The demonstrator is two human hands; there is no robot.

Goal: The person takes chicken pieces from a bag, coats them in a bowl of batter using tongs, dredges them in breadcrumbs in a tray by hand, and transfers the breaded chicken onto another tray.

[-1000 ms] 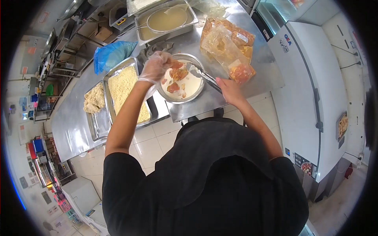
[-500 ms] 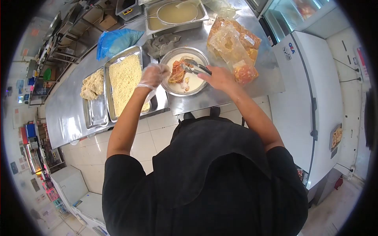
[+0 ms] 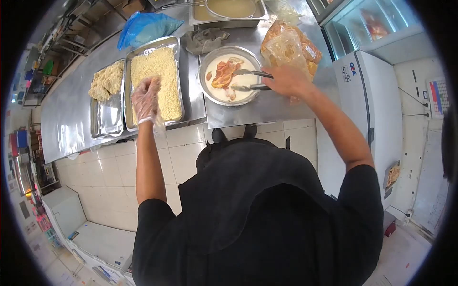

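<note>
Gripping tongs (image 3: 253,87) in the right hand (image 3: 289,80), arms spread at meat (image 3: 223,74) near the worktop's front edge (image 3: 267,118) — likely for cleanness; with gloved left hand (image 3: 145,100) bunched over crumbs (image 3: 168,90) — cannot tell if laden.

we see a plain black shirt (image 3: 157,248) with short, loose sleeves (image 3: 360,188), and at its middle a faded black panel (image 3: 248,171) with a curved edge, though we cannot tell if it is an apron. on the left hand (image 3: 145,97) we make out a thin, clear, crinkled glove (image 3: 141,106) that flares loosely at the wrist, while the right hand (image 3: 288,80) is bare. below, we spot the rounded toes of dark shoes (image 3: 219,135).
</note>
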